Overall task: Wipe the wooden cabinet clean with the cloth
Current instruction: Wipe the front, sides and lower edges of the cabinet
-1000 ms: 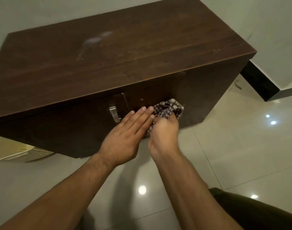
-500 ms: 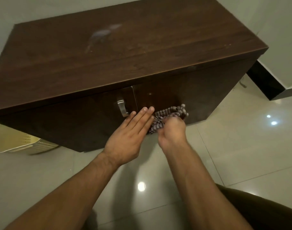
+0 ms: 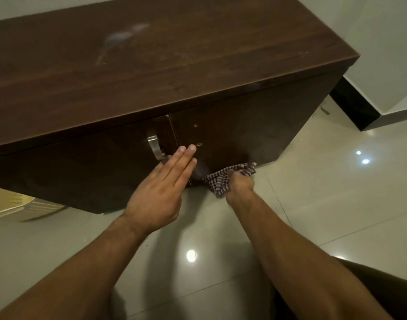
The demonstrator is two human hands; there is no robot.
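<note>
A low dark wooden cabinet [image 3: 174,65] fills the upper part of the view, with a pale smear on its top and two doors on its front. My left hand [image 3: 161,190] lies flat, fingers together, against the front where the two doors meet, just below a metal handle [image 3: 154,146]. My right hand [image 3: 240,183] is closed around a crumpled checked cloth [image 3: 221,181] and presses it on the bottom edge of the right door, close to the floor. The fingers of that hand are hidden behind the cloth.
Glossy pale floor tiles [image 3: 336,204] with light reflections spread below and to the right. A cream plastic basket [image 3: 17,204] sits under the cabinet's left end. A black skirting board [image 3: 352,107] runs along the white wall at right. My dark trouser leg [image 3: 359,292] is at bottom right.
My right hand has slid the cloth down the right door from mid height to its bottom edge. My left hand stays flat on the door seam.
</note>
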